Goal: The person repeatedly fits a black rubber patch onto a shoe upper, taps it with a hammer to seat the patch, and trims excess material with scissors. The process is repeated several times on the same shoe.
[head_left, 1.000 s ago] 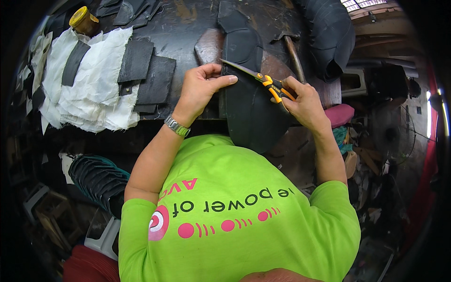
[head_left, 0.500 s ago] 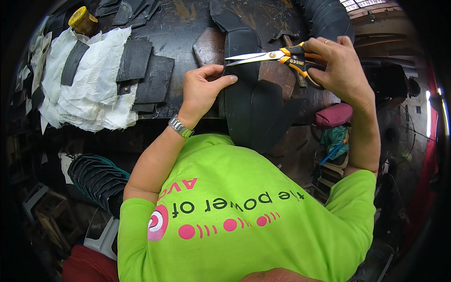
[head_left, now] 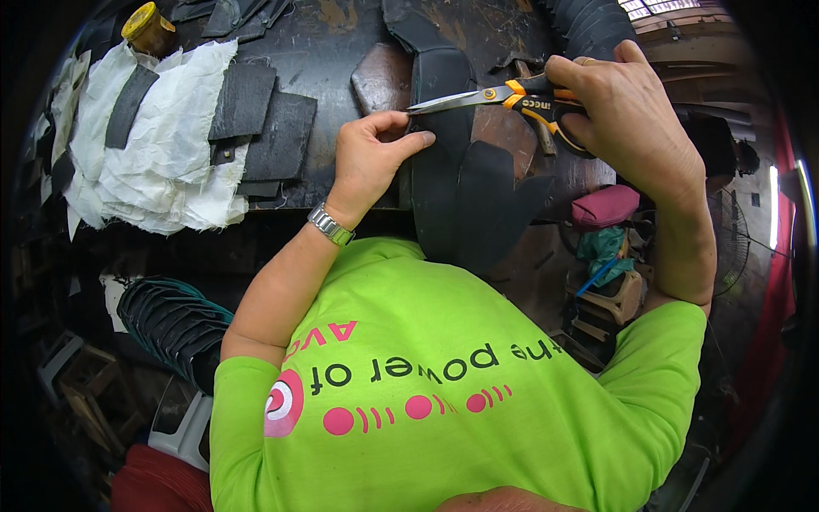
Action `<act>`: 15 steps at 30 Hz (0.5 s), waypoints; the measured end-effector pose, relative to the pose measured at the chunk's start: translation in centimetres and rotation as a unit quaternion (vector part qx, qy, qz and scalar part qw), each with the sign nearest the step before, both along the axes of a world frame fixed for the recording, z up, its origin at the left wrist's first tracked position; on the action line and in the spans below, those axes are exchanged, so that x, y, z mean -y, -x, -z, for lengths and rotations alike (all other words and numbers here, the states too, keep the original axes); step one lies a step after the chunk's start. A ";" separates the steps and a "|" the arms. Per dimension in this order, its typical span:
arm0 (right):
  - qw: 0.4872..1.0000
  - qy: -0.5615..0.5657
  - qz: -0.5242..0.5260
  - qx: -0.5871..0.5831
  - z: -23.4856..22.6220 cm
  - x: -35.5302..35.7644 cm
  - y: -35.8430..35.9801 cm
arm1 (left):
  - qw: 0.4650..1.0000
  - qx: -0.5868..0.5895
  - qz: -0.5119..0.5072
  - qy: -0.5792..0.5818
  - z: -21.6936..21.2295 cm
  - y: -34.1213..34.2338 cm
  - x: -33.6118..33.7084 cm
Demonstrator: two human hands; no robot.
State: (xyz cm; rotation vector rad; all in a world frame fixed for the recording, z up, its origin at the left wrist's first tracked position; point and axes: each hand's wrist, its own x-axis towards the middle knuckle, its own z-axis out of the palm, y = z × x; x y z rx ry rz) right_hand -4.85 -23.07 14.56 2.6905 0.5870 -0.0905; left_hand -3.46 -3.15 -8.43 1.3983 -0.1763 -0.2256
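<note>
Scissors [head_left: 512, 94] with black-and-orange handles, held in the right hand [head_left: 627, 111], with fingers wrapped around the loops. Blades close together and aimed left across a long black padded piece [head_left: 444, 166], with tips right at its left edge, just beside the forefinger of the left hand [head_left: 371, 162]. On that same edge, the left thumb, with only a small gap from the bent forefinger; impossible to tell whether firmly pinched on the piece. On the left wrist, a silver watch [head_left: 331, 225].

Beneath the padded piece, a dark, scuffed table [head_left: 328, 94]; lower end of the piece past the near edge, close to the bright green shirt [head_left: 461, 401]. Just left of the piece, a reddish-brown panel [head_left: 381, 81]. To the right, partly behind the scissors and right hand, a wooden-handled tool [head_left: 545, 141]. Farther left on the table, layered white cloth [head_left: 183, 128] with a dark strip [head_left: 130, 107] on top and black rectangular pieces [head_left: 281, 141] along its right side. Beyond the cloth, a yellow-lidded jar [head_left: 148, 30]. At the far right, an overlapping row of black pieces [head_left: 593, 30]. Near the table's right corner, a pink pouch [head_left: 606, 206].
</note>
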 end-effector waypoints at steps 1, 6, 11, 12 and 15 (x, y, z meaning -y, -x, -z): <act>1.000 0.008 0.016 -0.008 0.1 0.0 0.0 | 1.000 -0.008 0.000 -0.009 0.0 0.0 0.0; 0.998 -0.061 0.031 -0.008 1.1 1.2 -0.6 | 0.999 -0.006 -0.001 -0.046 0.0 -0.2 -0.1; 0.966 -0.217 0.101 0.093 6.7 5.8 -7.0 | 0.999 0.010 0.021 -0.024 -0.1 -0.3 0.1; 0.964 -0.216 0.132 0.085 8.6 7.0 -9.4 | 0.999 0.022 0.018 -0.033 -0.1 -0.4 0.1; 0.962 -0.210 0.172 0.002 15.8 9.2 -18.0 | 0.995 0.069 0.010 -0.069 -0.2 -1.1 0.1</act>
